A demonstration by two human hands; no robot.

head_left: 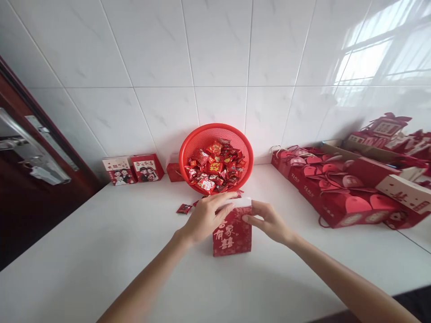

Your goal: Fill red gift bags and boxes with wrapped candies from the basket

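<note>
Head camera view: a left hand (209,215) and right hand (270,223) grip the top of an upright red box (232,235) from either side on a white table (134,251). Just beyond the hands, a red basket (249,154) of wrapped candies (215,167) leans at the tiled wall (161,58); farther right of them sit heaped gift boxes (357,204), farther left two picture boxes (148,168).
</note>
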